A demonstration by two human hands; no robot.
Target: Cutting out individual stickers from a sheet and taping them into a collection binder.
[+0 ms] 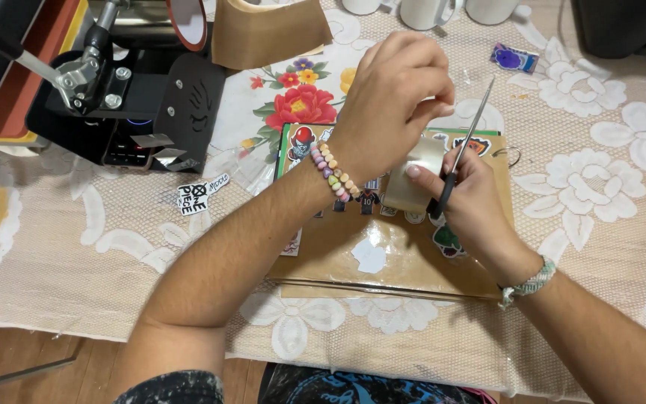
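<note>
While the left hand [394, 97] pinches the loose end of the clear tape roll [413, 179], the strip is best kept taut so the scissors [461, 150] cut cleanly. The right hand [472, 198], at four o'clock from the left, grips roll and scissors together, blades pointing toward one o'clock, above the brown sticker sheet [383, 254].

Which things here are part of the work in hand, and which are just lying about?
In use: left hand and right hand on the tape roll; scissors in the right hand; sticker sheet beneath.

Lying about: heat press, mugs, loose sticker, small purple packet.
</note>
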